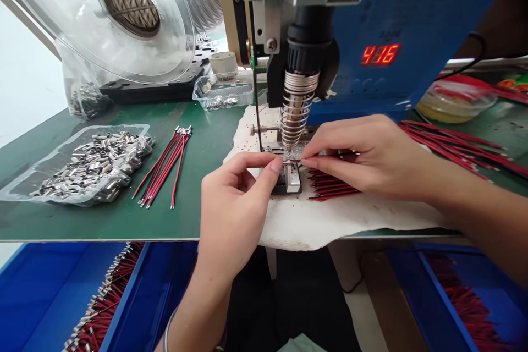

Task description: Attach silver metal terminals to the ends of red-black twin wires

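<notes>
My left hand is closed in a pinch at the small metal fixture, its thumb and index finger on a small silver metal cylinder that is mostly hidden. From the other side my right hand pinches a thin red-and-black wire close to that cylinder. Directly above the fingertips, a soldering head with a coiled spring points down at the fixture. A bundle of red and black wires lies on the white cloth below my right hand.
A clear tray of silver cylinders stands left, beside several red wires with metal ends. Behind are a clear reel and a small plastic box. The blue machine reads 416. Blue bins sit below the table edge.
</notes>
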Tool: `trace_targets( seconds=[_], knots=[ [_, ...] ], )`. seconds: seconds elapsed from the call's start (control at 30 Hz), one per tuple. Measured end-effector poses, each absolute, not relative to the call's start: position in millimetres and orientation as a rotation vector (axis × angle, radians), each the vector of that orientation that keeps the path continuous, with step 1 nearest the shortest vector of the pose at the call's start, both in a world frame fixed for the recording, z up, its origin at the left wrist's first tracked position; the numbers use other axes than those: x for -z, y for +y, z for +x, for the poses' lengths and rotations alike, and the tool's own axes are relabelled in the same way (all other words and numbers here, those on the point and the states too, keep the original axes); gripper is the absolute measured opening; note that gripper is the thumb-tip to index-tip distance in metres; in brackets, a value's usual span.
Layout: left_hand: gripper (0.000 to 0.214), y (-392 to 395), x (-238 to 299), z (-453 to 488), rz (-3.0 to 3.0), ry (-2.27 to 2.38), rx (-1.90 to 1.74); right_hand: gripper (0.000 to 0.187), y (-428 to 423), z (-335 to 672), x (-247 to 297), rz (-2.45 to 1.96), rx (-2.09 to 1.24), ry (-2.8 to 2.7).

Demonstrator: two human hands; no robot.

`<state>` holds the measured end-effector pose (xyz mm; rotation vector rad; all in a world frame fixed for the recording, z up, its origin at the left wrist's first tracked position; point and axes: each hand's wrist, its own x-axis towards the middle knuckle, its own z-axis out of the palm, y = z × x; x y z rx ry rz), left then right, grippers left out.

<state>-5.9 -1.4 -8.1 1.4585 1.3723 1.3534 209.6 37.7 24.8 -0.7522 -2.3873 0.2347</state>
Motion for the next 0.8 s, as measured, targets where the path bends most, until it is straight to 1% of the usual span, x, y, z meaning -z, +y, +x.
trace_targets(
  seconds=[0.17,0.37,0.53,0.8],
  knots=[
    [0.019,-1.8,6.3,-5.1,1.459,1.37,-1.35,0.014,37.2,209.8,-26.0,-0.752,-0.22,-2.401],
    [0.033,-3.0,1.4,-2.1,1.389,1.388,-1.411,0.016,37.4,210.0,-27.0,-0.744,-0.221,-2.396],
    [0.034,-2.6,3.8,-3.3,1.382,1.343,-1.393,0.018,37.5,209.9,-27.6,-0.771,-0.233,-2.398],
    [0.033,-3.0,0.6,-2.2,1.386,1.365,-1.403,0.016,37.3,210.2,-27.5,-0.748,-0.209,-2.393]
  ],
)
